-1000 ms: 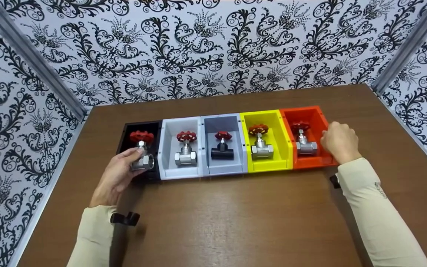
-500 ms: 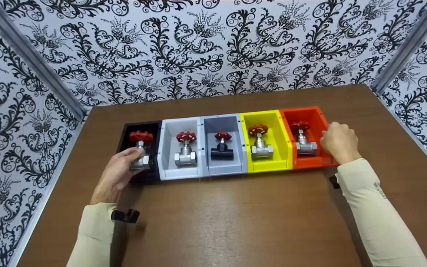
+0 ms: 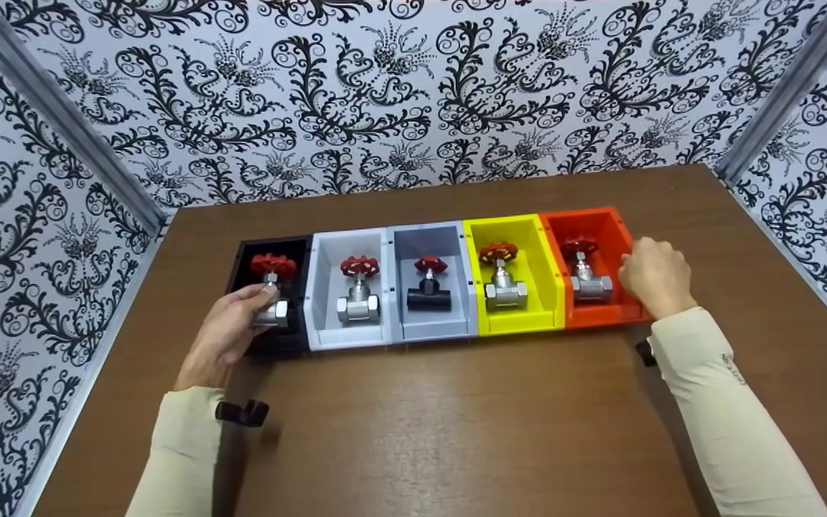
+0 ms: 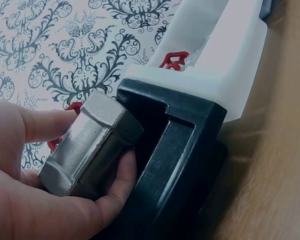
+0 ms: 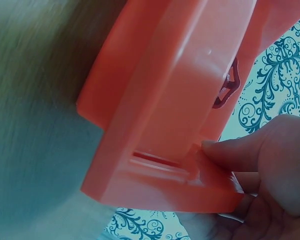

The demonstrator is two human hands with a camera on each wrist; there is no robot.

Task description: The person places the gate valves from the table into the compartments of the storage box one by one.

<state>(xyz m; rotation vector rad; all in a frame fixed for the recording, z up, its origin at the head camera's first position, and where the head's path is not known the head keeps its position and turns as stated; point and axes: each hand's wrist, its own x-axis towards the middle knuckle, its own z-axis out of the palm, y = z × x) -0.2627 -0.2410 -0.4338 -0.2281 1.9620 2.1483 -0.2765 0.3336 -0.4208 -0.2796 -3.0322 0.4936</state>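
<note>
My left hand [image 3: 220,337] grips a silver gate valve [image 3: 275,314] with a red handwheel [image 3: 273,266], thumb on the near side of its body. The valve is at the front of the black bin [image 3: 300,339], its handwheel toward the back. In the left wrist view the fingers curl round the hexagonal metal body [image 4: 87,145], beside the black bin's front wall. My right hand [image 3: 657,278] holds the side wall of the orange-red bin [image 3: 606,314]. In the right wrist view the thumb lies inside that wall and the fingers outside. Another silver valve [image 3: 591,287] lies in this bin.
Between the end bins stand a white bin [image 3: 349,340], a grey bin [image 3: 433,329] and a yellow bin [image 3: 521,324], joined in a row. They hold a silver valve [image 3: 358,309], a black valve [image 3: 428,299] and a silver valve [image 3: 505,294]. Patterned walls [image 3: 413,93] enclose the brown table [image 3: 442,431].
The valve in my left hand has turned slightly, so its round end opening faces me less. My right hand stays on the orange-red bin.
</note>
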